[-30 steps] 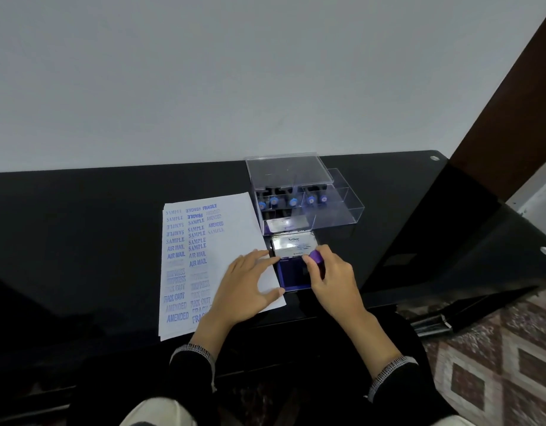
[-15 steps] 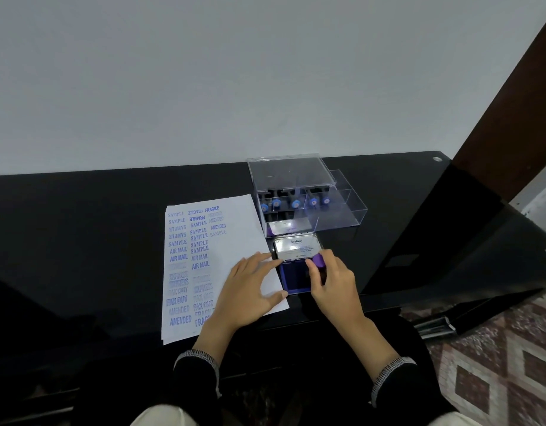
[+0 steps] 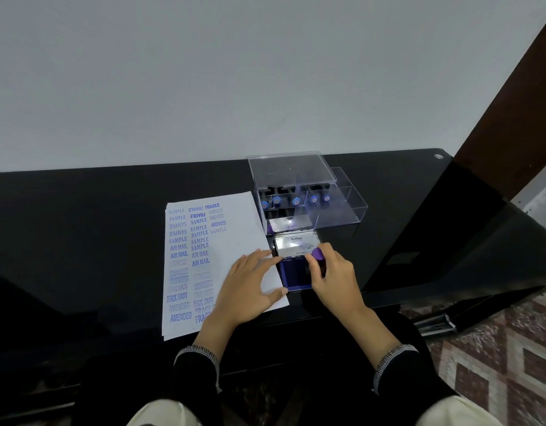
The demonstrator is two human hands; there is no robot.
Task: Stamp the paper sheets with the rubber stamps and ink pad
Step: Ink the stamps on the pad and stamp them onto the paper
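A white paper sheet with several blue stamped words lies on the black table. My left hand rests flat on the sheet's lower right part, fingers spread. To its right sits the open ink pad, its blue pad showing and its silver lid raised behind. My right hand grips a rubber stamp with a purple handle over the pad's right side. Its stamping face is hidden by my fingers.
A clear plastic box with its lid lifted stands behind the ink pad and holds several blue-topped stamps. The table's right edge drops to a patterned floor. A plain wall rises behind the table.
My hands have barely moved; the right hand keeps the stamp at the ink pad. The view has shifted slightly.
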